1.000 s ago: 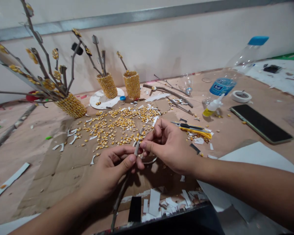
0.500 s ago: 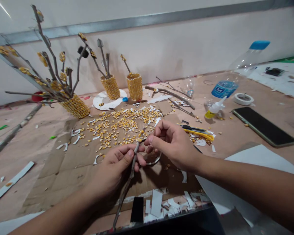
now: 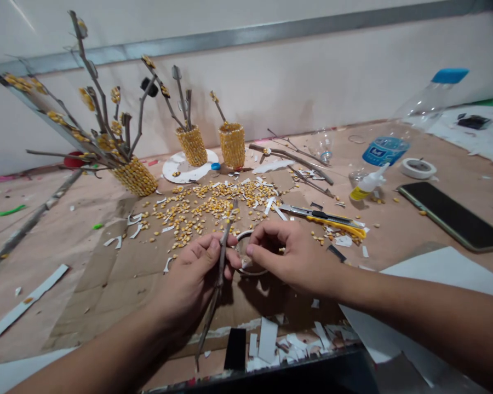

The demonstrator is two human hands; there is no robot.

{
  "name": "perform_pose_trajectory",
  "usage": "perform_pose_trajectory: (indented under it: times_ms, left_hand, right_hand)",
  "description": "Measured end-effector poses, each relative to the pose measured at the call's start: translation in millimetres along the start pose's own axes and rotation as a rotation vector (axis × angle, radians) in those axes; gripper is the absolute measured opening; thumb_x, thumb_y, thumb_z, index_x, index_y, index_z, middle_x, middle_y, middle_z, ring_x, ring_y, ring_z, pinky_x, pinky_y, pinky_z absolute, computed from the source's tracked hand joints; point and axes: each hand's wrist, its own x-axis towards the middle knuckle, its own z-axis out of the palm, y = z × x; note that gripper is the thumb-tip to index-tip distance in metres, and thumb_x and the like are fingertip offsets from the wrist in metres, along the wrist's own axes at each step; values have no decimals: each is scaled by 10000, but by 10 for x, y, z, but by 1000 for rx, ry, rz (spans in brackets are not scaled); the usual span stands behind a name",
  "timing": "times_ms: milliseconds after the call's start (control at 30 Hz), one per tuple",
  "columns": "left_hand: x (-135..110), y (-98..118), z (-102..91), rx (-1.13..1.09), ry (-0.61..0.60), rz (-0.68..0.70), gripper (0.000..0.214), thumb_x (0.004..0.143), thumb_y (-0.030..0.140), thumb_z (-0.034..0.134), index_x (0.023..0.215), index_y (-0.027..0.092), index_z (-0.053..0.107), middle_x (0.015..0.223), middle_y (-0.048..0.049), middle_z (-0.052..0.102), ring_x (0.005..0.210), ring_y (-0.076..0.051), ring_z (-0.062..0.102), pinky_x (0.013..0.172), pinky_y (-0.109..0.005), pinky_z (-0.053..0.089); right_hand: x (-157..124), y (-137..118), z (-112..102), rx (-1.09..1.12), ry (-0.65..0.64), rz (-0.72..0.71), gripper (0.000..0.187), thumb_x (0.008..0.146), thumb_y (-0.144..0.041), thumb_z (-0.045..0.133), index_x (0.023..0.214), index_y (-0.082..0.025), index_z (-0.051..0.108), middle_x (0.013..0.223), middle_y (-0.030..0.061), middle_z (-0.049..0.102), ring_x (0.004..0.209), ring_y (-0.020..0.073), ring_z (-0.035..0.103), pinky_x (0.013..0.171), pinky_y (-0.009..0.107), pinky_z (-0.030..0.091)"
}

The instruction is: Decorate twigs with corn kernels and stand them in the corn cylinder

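My left hand (image 3: pixel 203 260) is closed around a thin, bare twig (image 3: pixel 219 279), which slants up and away with its tip over loose corn kernels. Just right of it, my right hand (image 3: pixel 290 251) has its fingers curled, thumb and index finger pinched together. Anything between those fingertips is too small or hidden to make out. A pale, narrow ring (image 3: pixel 252 272) lies behind and below the right fingers, partly covered by them. Beneath both hands is a brown cardboard sheet (image 3: pixel 102 284), and yellow corn kernels (image 3: pixel 209 208) are scattered across it.
Kernel-covered pots (image 3: pixel 232 148) with twigs stand along the back. A yellow utility knife (image 3: pixel 332 221), glue bottle (image 3: pixel 365 186), plastic bottle (image 3: pixel 384 150), tape roll (image 3: pixel 418 168) and phone (image 3: pixel 454 213) lie to the right. Paper scraps (image 3: pixel 267 339) litter the near edge.
My right hand has drawn back from near the twig's tip, uncovering more of the twig, the ring and the knife. My left hand still grips the twig. The whole view has shifted slightly.
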Motion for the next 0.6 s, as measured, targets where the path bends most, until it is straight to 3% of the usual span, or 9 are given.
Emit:
perform_pose_trajectory:
  times_ms: [167, 333, 400, 533, 600]
  left_hand:
    - [19, -31, -54, 95, 54, 19, 411, 804, 550, 885, 891, 168, 762, 631, 3, 678, 494, -92, 540, 437, -158, 487]
    - [33, -40, -59, 113, 100, 20, 471, 736, 580, 923, 874, 165, 746, 620, 17, 648, 480, -93, 536, 409, -166, 461]
    - [26, -31, -48, 113, 110, 7, 464, 725, 554, 941, 889, 164, 752, 661, 9, 669, 499, -92, 558, 430, -172, 474]
    - [-13, -15, -18, 112, 96, -13, 414, 740, 481, 951, 926, 161, 765, 747, -21, 717, 566, -101, 615, 501, -185, 513]
    - [-34, -17, -15, 121, 74, -16, 399, 749, 469, 944, 925, 158, 766, 750, -29, 722, 590, -109, 629, 520, -188, 522]
  right_hand:
    - [58, 25, -106, -103, 101, -86, 195, 914, -306, 670, 765, -182, 679, 661, -14, 632, 601, 117, 549, 561, 250, 421]
    - [230, 88, -399, -177, 282, -128, 226, 960, -334, 637, 797, -180, 664, 659, -20, 604, 577, 124, 526, 551, 269, 407]
    - [248, 63, -491, -320, 162, -179, 172, 958, -274, 640, 828, -176, 695, 677, -16, 616, 606, 131, 544, 590, 276, 417]
    - [156, -29, -482, -655, -374, -289, 63, 918, -246, 746, 908, -187, 763, 938, 55, 691, 853, 188, 628, 750, 311, 464]
    - [102, -38, -400, -798, -491, -318, 96, 878, -268, 797, 912, -184, 765, 1021, 86, 692, 938, 230, 627, 792, 342, 468]
